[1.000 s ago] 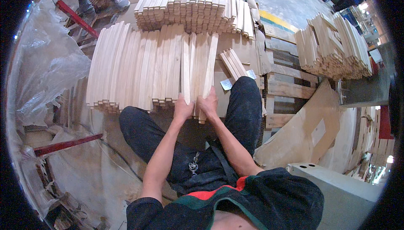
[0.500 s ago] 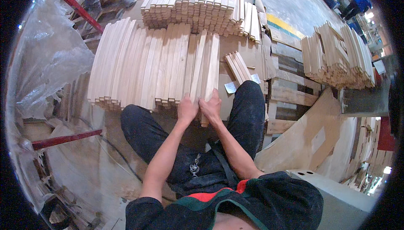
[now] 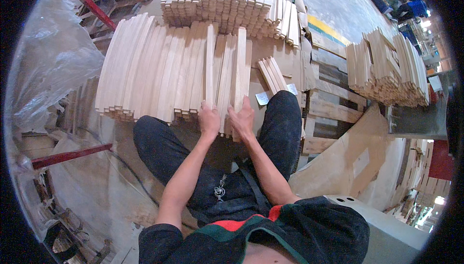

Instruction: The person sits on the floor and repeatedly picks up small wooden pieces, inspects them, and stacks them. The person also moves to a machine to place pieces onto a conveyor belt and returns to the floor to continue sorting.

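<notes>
In front of my knees lies a wide stack of pale wooden strips, packed side by side with their near ends toward me. My left hand is closed on the near end of one wooden strip, which lies on top of the stack's right part. A short gap away, my right hand grips the near end of another strip. Several lower strips show between the two hands. The undersides of both grips are hidden.
Behind is a taller stack of strips. A small bundle of strips lies on cardboard by my right knee, near white paper labels. Farther right are a wooden pallet and another stack. Red bars stick out at left.
My left hand has shifted left, away from my right hand, with a strip now in it over the stack. The strip in my right hand has moved slightly and stands more upright in view.
</notes>
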